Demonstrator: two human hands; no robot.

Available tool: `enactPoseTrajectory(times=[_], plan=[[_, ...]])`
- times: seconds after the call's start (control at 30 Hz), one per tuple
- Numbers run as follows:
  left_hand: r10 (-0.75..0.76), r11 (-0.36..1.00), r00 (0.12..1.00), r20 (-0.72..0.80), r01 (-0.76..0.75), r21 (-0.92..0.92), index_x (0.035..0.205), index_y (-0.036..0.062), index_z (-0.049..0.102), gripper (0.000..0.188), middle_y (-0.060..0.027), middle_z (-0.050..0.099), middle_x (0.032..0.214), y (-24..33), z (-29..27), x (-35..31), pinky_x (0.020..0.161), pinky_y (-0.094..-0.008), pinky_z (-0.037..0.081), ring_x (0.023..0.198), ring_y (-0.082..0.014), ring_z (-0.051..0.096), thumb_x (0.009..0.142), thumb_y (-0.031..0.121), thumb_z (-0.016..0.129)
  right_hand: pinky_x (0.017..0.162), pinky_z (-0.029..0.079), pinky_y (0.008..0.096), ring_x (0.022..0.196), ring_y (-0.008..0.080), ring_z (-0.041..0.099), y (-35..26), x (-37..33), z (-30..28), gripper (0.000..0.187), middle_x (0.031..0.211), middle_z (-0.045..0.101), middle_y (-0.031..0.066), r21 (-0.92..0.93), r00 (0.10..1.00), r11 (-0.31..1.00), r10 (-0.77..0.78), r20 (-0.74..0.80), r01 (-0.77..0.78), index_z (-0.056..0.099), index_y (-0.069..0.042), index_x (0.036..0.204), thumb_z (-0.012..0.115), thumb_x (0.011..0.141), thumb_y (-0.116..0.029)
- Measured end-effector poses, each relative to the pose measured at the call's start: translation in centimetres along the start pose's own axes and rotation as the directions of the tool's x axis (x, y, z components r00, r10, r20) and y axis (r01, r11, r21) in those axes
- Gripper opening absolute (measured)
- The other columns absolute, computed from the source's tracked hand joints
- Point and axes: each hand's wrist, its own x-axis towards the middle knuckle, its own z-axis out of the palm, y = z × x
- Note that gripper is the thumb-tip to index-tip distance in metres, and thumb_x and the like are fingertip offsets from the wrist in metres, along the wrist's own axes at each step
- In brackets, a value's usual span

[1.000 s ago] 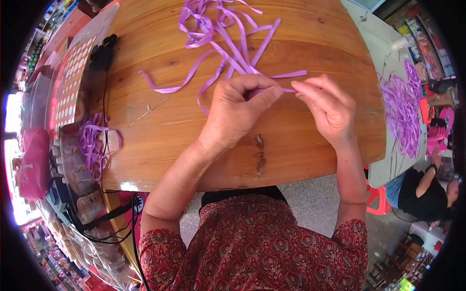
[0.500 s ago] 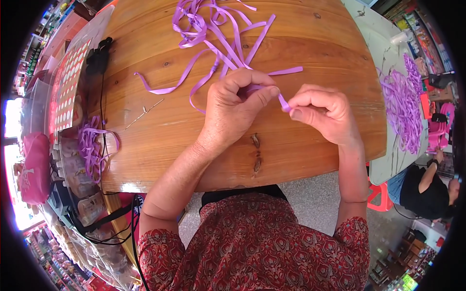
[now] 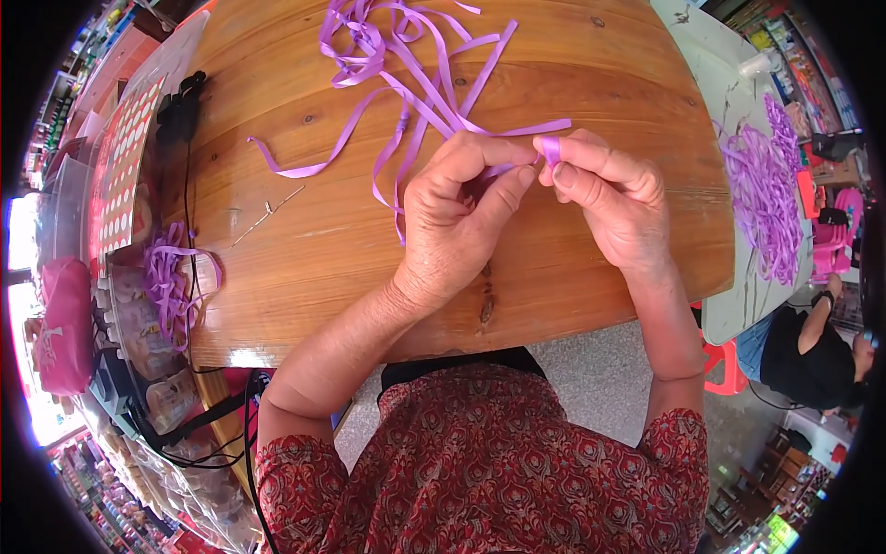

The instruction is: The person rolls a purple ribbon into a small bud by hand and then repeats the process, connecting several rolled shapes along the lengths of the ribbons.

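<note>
Both my hands are raised over the wooden table (image 3: 591,83), close together, with a purple ribbon (image 3: 552,150) between them. My left hand (image 3: 466,198) pinches the ribbon between thumb and forefinger. The fingers of my right hand (image 3: 611,189) are closed on its short end, which loops over the forefinger. Beyond my left hand, more lengths of purple ribbon (image 3: 434,88) spread out from a loose tangle at the table's far side. Part of the held ribbon is hidden inside my left palm.
A small purple ribbon bundle (image 3: 166,286) hangs by the table's left edge. A thin twig-like piece (image 3: 268,212) lies on the wood. At right, a marbled table (image 3: 729,300) bears a large purple ribbon heap (image 3: 761,198). A person (image 3: 808,355) is at far right.
My right hand has moved up, and the ribbon end now loops over its forefinger. My left hand stays pinched, shifted slightly. The loose ribbons have slid a little to the left.
</note>
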Motion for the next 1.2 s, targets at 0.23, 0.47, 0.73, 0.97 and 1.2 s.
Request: enactPoseTrajectory(times=[0.23,0.47,0.73,0.97,1.2], plan=[[0.019,0.999,1.000,0.002,-0.019,0.033,0.093,0.0027,0.067,0.014,-0.0023,0.058,0.085,0.2,0.1,-0.1,0.065,-0.0218,0.041,0.074,-0.0087,0.051,0.082,-0.006,0.064,0.066,0.045,0.0235,0.080,0.0137,0.058,-0.4,0.0,0.4,0.030,0.092,0.062,0.0058,-0.254,0.997,0.964,-0.078,0.029,0.083,0.065,-0.001,0.112,0.059,0.084,0.007],[-0.055,0.995,0.998,-0.042,0.058,0.075,0.089,0.0025,0.067,0.010,-0.0026,0.059,0.079,0.5,0.2,-0.3,0.063,-0.0226,0.043,0.072,-0.0098,0.053,0.079,-0.001,0.070,0.064,0.048,0.0245,0.077,0.0117,0.060,-0.4,-0.3,1.5,0.029,0.085,0.063,0.0068,-0.689,0.935,0.653,-0.340,0.104,0.314,0.065,-0.001,0.105,0.063,0.078,0.011],[-0.070,0.987,0.993,-0.100,0.083,0.137,0.082,0.0011,0.065,0.005,-0.0028,0.058,0.077,0.8,0.5,-0.6,0.059,-0.0210,0.044,0.067,-0.0084,0.053,0.080,-0.002,0.068,0.076,0.047,0.0233,0.082,0.0085,0.058,-0.7,-0.5,1.8,0.027,0.090,0.062,0.0027,-0.299,0.996,0.952,0.050,-0.068,-0.068,0.058,0.000,0.109,0.060,0.084,0.008],[-0.299,0.945,0.954,0.000,0.296,-0.137,0.086,0.0004,0.066,0.003,-0.0015,0.055,0.076,1.4,-0.1,-0.6,0.062,-0.0210,0.039,0.069,-0.0067,0.047,0.083,0.001,0.066,0.073,0.047,0.0219,0.081,0.0076,0.056,-1.1,-0.2,0.9,0.028,0.090,0.062,0.0014,0.022,0.973,0.973,0.229,0.002,-0.229,0.060,0.001,0.111,0.061,0.083,0.007],[-0.241,0.958,0.970,0.019,0.235,0.164,0.089,-0.0011,0.066,0.007,0.0008,0.055,0.073,1.0,-0.6,-0.3,0.058,-0.0216,0.039,0.064,-0.0066,0.046,0.083,0.003,0.066,0.064,0.043,0.0271,0.069,0.0179,0.057,-0.4,-0.1,0.9,0.026,0.079,0.061,0.0058,-0.815,0.887,0.406,-0.381,0.259,0.413,0.067,0.001,0.098,0.066,0.073,0.007]])
